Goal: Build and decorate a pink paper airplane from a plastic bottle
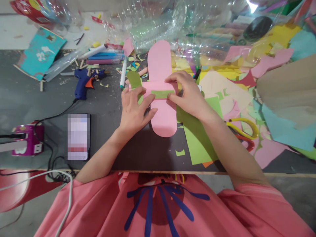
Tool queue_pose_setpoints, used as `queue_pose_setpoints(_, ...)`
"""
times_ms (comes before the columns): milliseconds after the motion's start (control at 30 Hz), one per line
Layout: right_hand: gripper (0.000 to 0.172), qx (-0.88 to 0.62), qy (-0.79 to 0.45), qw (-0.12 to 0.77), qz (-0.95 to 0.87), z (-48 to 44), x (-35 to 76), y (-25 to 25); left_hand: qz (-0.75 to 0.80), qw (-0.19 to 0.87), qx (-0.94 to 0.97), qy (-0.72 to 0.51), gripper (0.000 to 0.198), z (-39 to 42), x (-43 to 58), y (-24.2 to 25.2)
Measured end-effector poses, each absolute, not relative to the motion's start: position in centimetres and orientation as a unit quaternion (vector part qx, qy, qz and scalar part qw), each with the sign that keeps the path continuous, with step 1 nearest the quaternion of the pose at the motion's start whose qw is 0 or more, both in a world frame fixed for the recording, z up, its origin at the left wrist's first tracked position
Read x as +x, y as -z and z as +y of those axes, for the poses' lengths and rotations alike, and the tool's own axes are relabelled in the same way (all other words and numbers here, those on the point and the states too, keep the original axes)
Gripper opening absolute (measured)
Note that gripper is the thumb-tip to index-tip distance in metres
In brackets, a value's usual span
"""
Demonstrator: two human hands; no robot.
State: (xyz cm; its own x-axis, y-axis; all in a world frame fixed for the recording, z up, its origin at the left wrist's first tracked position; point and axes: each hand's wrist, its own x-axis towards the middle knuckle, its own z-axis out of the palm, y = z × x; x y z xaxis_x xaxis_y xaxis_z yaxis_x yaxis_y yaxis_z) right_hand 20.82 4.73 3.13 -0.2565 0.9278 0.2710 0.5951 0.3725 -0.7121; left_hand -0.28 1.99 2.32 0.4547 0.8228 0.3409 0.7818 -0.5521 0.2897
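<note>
A long pink paper cutout (163,115) with rounded ends lies on the dark table, a pink band crossing its middle. Along this band runs a short green paper strip (161,94). My left hand (134,107) rests at the band's left side, fingers spread, one fingertip at the strip's left end and the thumb apart from the other fingers. From the right, my right hand (189,92) grips the pink cutout between a curved index finger at the band's upper edge and a thumb on the strip's right end. An olive-green paper piece (134,80) sticks out above my left fingers.
To the left are a blue glue gun (82,80), a phone (78,136) and a purple box (31,140). Green sheets (197,138), scissors with yellow and orange handles (243,126) and paper scraps lie right. Markers (105,56) and clear plastic (153,23) stretch along the back.
</note>
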Motion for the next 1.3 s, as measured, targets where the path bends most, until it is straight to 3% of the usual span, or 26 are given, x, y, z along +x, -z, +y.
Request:
queue_pose_setpoints(567,0.02,-0.49,-0.251,0.333,-0.766,5.0,21.0,-3.3,0.466,0.037,0.858,-0.213,0.045,2.0,-0.4,-2.5)
queue_pose_setpoints(1000,0.022,-0.527,-0.232,0.325,-0.75,4.5,20.0,-3.6,0.446,0.015,0.869,-0.212,0.041,2.1,-0.4,-2.4)
queue_pose_setpoints(1300,0.028,-0.476,-0.269,0.28,-0.789,4.8,21.2,-4.6,0.408,0.005,0.864,-0.295,0.042,2.7,-1.2,-2.5)
